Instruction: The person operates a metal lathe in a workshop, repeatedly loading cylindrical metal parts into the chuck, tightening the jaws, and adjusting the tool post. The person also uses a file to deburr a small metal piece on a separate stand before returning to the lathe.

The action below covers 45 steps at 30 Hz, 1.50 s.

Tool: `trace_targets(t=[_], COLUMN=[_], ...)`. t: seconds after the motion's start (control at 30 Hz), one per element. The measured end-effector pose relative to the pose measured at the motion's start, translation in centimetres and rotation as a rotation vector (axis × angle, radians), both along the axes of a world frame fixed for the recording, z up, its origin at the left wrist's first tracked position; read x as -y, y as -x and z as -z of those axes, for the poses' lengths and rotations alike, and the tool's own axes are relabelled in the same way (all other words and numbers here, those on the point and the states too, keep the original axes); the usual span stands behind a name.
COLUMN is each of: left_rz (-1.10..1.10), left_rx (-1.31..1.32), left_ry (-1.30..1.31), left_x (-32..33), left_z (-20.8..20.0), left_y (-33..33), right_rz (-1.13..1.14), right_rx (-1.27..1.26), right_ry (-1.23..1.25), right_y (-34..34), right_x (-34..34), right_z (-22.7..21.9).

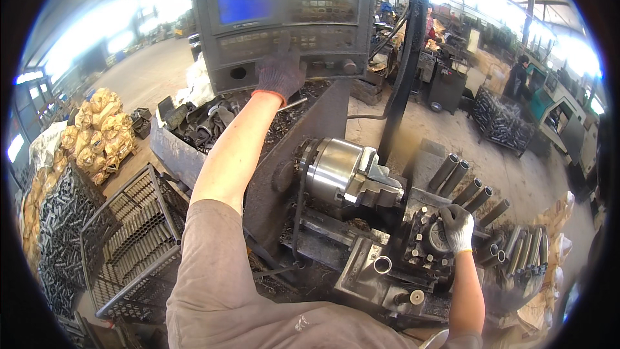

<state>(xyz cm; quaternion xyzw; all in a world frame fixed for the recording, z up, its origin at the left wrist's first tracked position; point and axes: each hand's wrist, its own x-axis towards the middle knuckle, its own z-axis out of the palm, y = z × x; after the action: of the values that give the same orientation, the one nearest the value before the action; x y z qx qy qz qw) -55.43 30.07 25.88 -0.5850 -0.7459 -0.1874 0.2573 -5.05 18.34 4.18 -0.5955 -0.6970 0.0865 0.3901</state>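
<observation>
My left hand (280, 72), in a dark glove with an orange cuff, reaches up to a lathe control panel (226, 52) with a blue screen. One finger points up over its keys, and nothing is held. My right hand (457, 225), in a grey and white glove, lies with bent fingers on the edge of a bolted tool post (420, 240). Its fingertips are partly hidden. Between my arms sits a shiny lathe chuck (332, 169) with stepped jaws (376, 184). No workpiece shows clearly in the jaws.
Metal tubes (445, 171) stand upright behind the tool post, and more tubes (526, 249) lie at right. A wire crate (132, 245) of parts stands left, near yellowish sacks (100, 129). A dark post (405, 58) rises behind the chuck. Another person (516, 77) stands far right.
</observation>
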Motion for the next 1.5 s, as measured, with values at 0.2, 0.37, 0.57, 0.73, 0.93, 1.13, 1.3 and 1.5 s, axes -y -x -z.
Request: trace_targets(t=[0.2, 0.37, 0.57, 0.73, 0.93, 1.13, 1.3, 1.5], left_rz=[0.048, 0.024, -0.021, -0.025, 0.054, -0.108, 0.088, 0.098], left_rx=[0.004, -0.018, -0.057, -0.076, -0.013, -0.053, -0.175, -0.039], left_ry=[-0.017, -0.012, 0.008, 0.0, -0.059, 0.056, -0.329, -0.029], left_x=[-1.1, -2.7, -3.3, -3.3, -0.5, 0.8, -0.1, -2.4], left_z=[-1.3, -2.7, -2.7, -2.2, 1.4, 3.0, 2.3, 2.8], left_y=[-1.2, -1.8, -2.3, -2.3, -0.4, 1.7, 2.2, 4.4], right_rz=[0.016, 0.03, 0.05, 0.039, 0.041, 0.014, -0.019, -0.059], right_rx=[0.008, 0.029, 0.018, 0.032, 0.047, 0.045, 0.042, 0.236], right_ry=[0.041, 0.062, 0.083, 0.065, 0.063, 0.05, -0.012, -0.113], right_y=[0.0, 0.0, 0.2, 0.2, -0.1, 0.0, -0.2, -0.9], right_x=[0.0, 0.1, 0.2, 0.2, 0.0, 0.0, -0.4, -1.0], right_z=[-0.1, -0.3, -0.6, -0.5, -0.1, -0.3, 0.4, 1.3])
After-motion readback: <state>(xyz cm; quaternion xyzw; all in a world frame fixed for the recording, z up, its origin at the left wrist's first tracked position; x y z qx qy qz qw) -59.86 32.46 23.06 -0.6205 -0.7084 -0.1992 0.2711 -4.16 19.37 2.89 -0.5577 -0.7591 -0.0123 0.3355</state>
